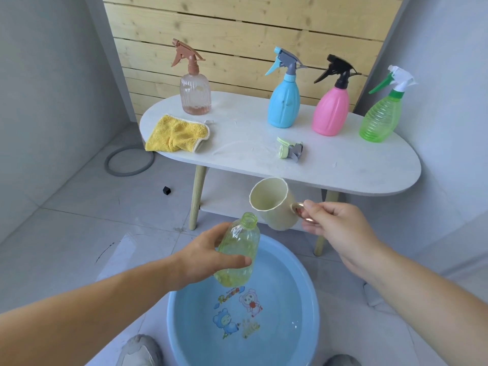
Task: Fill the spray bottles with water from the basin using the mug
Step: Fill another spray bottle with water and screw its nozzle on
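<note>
Fingers of left hand (203, 257) grip uncapped bottle (237, 256), of right hand (340, 233) pinch mug (272, 207); basin (311, 289) lettering illegible.

The light is bright, soft and even, like daylight, and it makes no hard shadows. The white tabletop (237, 154) looks nearly washed out, and only a faint shadow lies under it on the floor (79, 233). A small glint sits on the water in the basin (182, 326), and pale reflections show on the clear bottle (237, 249). The wide lens bends the wooden planks (237, 27) and stretches the forearms (92, 313) at the lower corners. The whole picture is a little soft. The shoes (140, 352) at the bottom edge are blurred.
</note>
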`<action>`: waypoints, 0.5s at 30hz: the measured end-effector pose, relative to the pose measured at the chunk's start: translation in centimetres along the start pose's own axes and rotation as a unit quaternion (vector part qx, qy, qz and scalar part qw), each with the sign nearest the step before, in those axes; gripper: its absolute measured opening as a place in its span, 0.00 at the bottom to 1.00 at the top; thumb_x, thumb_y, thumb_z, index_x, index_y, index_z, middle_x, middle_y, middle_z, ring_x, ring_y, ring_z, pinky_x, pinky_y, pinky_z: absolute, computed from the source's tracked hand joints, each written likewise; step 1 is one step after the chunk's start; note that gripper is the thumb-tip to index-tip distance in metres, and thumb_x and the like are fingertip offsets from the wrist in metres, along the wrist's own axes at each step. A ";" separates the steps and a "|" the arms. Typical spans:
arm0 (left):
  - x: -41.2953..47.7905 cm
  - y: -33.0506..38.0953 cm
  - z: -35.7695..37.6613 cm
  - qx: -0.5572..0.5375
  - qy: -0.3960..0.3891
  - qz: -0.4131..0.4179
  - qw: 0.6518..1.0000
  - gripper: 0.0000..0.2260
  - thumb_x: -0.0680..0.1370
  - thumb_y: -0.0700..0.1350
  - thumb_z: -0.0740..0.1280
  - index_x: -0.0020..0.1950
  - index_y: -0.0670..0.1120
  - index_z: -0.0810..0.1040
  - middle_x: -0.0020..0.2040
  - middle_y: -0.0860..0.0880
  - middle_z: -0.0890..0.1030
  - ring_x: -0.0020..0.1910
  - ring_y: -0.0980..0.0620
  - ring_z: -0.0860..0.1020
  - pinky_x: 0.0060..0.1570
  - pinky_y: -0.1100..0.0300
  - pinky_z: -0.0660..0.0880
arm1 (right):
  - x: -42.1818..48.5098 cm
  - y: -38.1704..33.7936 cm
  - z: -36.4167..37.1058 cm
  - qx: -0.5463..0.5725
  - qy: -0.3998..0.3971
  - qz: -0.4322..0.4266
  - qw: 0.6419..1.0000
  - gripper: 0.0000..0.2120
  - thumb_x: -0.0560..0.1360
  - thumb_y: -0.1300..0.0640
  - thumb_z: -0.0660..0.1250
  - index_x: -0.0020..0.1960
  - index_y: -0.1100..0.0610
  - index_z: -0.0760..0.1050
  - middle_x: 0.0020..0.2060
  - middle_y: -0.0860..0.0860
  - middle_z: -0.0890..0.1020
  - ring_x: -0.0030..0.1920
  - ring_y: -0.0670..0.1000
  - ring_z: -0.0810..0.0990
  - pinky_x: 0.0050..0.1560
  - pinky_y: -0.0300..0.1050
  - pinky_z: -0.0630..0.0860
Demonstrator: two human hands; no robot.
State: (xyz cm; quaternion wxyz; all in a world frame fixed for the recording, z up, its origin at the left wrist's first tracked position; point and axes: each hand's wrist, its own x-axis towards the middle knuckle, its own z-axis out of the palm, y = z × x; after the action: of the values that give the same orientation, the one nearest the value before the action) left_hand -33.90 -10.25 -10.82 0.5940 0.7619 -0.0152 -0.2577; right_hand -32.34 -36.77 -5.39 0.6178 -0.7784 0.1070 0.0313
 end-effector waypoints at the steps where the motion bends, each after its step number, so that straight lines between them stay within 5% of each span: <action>1: 0.0 -0.1 -0.1 -0.001 0.000 0.000 1.000 0.32 0.65 0.54 0.81 0.68 0.61 0.77 0.58 0.55 0.84 0.58 0.56 0.83 0.55 0.54 0.83 | 0.5 0.9 0.3 0.017 0.002 0.029 0.999 0.13 0.77 0.51 0.70 0.39 0.58 0.84 0.42 0.49 0.87 0.48 0.54 0.87 0.63 0.55 0.78; 7: 0.3 -0.8 0.0 -0.020 -0.009 -0.003 1.000 0.31 0.67 0.53 0.81 0.69 0.60 0.77 0.58 0.54 0.85 0.59 0.54 0.84 0.53 0.54 0.83 | 2.8 6.9 2.3 -0.075 -0.043 0.131 0.988 0.14 0.77 0.48 0.70 0.41 0.58 0.84 0.43 0.54 0.87 0.44 0.55 0.86 0.60 0.52 0.80; 10: 0.6 -1.3 0.0 -0.014 -0.008 -0.015 1.000 0.30 0.64 0.55 0.82 0.65 0.56 0.81 0.58 0.51 0.85 0.59 0.52 0.84 0.60 0.48 0.82 | 3.3 9.3 2.6 -0.160 -0.070 0.155 0.972 0.16 0.79 0.48 0.68 0.40 0.57 0.83 0.42 0.55 0.86 0.39 0.52 0.84 0.45 0.41 0.78; 15: 1.0 -1.8 0.1 0.009 -0.007 -0.011 1.000 0.27 0.65 0.54 0.81 0.64 0.58 0.81 0.58 0.54 0.85 0.62 0.55 0.82 0.66 0.47 0.78 | 4.9 13.2 2.7 -0.161 -0.077 0.191 0.965 0.15 0.79 0.51 0.68 0.37 0.57 0.81 0.33 0.50 0.79 0.38 0.51 0.80 0.38 0.38 0.76</action>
State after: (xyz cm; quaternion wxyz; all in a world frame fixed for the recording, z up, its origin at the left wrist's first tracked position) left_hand -33.60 -10.15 -12.81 0.5842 0.7657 -0.0134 -0.2688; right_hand -30.05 -37.64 -19.51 0.4737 -0.8276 0.1994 0.2260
